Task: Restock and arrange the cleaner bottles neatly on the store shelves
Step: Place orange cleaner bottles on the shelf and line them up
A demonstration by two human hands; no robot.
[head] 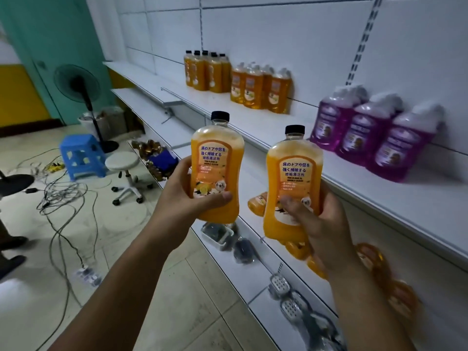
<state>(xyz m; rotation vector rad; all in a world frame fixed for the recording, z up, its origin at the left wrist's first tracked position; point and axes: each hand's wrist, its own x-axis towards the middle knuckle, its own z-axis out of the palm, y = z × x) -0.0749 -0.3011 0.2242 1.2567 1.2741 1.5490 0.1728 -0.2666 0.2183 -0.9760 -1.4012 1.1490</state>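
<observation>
Orange cleaner bottles (217, 158) stand upright above each hand's grip.

Two upright orange black-capped cleaner bottles (216, 168), side by side

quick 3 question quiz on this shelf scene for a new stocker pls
1. True or false: each hand holds one orange bottle with a black cap.
2. Which group on the top shelf stands nearest the camera? A) black-capped orange bottles B) purple bottles C) white-capped orange bottles
3. What colour is the plastic stool on the floor?

Key
1. True: the left hand grips the left orange bottle, the right hand grips the right orange bottle.
2. B: the purple bottles are nearest, then the white-capped orange bottles, then the black-capped orange bottles.
3. Blue: the blue stool.
</observation>
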